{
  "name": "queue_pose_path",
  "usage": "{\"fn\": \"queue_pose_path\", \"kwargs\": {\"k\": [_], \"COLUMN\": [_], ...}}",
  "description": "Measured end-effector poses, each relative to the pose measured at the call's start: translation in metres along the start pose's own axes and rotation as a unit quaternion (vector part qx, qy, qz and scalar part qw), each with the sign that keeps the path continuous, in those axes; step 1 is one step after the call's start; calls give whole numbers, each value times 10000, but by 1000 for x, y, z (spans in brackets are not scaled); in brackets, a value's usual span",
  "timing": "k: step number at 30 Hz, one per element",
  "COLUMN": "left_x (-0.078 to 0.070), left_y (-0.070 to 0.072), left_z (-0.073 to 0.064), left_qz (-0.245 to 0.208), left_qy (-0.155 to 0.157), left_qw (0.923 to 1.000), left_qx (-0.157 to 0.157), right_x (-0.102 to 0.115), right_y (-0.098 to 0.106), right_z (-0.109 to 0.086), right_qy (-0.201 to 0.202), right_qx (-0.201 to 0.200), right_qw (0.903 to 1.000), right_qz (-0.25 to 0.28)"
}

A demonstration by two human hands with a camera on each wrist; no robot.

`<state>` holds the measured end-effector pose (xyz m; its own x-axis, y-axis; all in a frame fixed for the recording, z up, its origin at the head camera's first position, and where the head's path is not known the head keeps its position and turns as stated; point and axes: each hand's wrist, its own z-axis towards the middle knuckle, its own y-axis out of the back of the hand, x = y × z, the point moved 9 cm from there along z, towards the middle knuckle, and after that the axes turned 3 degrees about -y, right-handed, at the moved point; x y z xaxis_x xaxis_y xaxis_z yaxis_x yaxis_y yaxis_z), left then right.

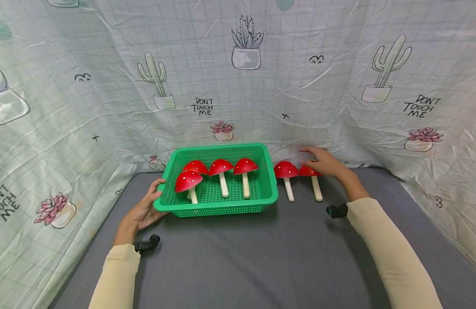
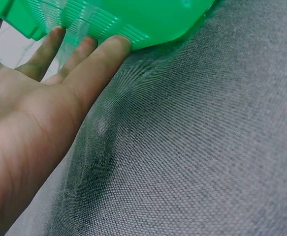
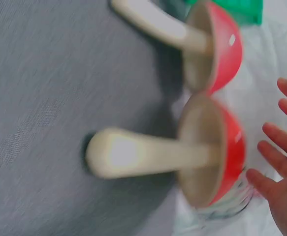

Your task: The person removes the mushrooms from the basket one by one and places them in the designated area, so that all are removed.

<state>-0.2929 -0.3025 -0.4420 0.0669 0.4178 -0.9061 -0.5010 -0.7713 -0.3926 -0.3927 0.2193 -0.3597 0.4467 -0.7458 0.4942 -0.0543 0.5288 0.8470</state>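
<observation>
A green perforated plastic basket (image 1: 218,210) stands in the head view with several toy mushrooms inside, their red caps white-dotted and their stems pale. My left hand (image 1: 145,210) is at the basket's left end; in the left wrist view its extended fingers (image 2: 96,64) touch the outer wall. Right of the basket, two more mushrooms lie side by side, a nearer one (image 1: 286,170) and a farther one (image 1: 316,189). Over the farther mushroom's cap hovers my right hand (image 1: 324,162), fingers spread and holding nothing. The right wrist view shows those fingers (image 3: 281,142) beside the red cap.
Grey cloth (image 1: 238,262) covers the tabletop. A pale sheet printed with cacti (image 1: 241,107) hangs close behind the basket and mushrooms and along both sides. Each wrist wears a black camera, one at the left wrist (image 1: 147,244) and one at the right (image 1: 337,210).
</observation>
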Motion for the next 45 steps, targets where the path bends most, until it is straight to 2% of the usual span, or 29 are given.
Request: {"fn": "queue_pose_path", "kwargs": {"k": [8, 15, 23, 28, 35, 45], "left_x": [0, 0, 1, 1, 1, 2], "left_y": [0, -2, 0, 0, 0, 1], "left_z": [1, 1, 0, 0, 0, 0], "left_qz": [45, -46, 11, 16, 42, 16], "left_qy": [-13, -83, -61, -25, -30, -11], "left_qw": [10000, 9999, 9999, 10000, 10000, 10000], "left_qx": [-28, 125, 103, 38, 17, 15], "right_x": [64, 117, 159, 175, 191, 214], "right_y": [2, 0, -10, -17, -25, -40], "right_z": [9, 18, 26, 32, 40, 48], "right_qy": [489, 922, 1340, 1531, 1561, 1881], "right_qx": [182, 238, 427, 494, 616, 819], "right_qw": [9957, 9922, 9863, 9841, 9835, 9767], "right_qz": [764, 803, 860, 756, 677, 628]}}
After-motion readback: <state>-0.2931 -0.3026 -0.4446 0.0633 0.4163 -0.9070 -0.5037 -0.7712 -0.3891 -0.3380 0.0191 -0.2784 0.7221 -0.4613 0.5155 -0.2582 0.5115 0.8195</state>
